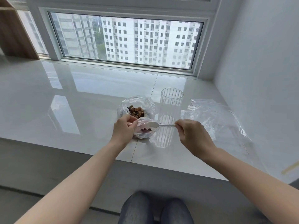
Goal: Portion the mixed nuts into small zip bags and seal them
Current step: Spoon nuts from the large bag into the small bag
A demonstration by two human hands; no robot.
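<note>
Nuts [136, 111] sit behind the small bag [144, 129] pinched by left hand [123, 129]; right hand [192, 135] grips spoon [159, 125] at its rim.

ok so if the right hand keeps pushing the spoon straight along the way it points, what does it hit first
Most likely the small zip bag: the right hand aims the white spoon leftward, its bowl already over the bag's mouth, with the left hand just beyond. Depth is uncertain.

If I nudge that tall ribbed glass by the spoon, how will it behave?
The glass looks tall and narrow, so it probably tips easily. It appears empty, likely light, and may slide on the glossy sill. Being thin and clear, it is probably fragile.
</note>
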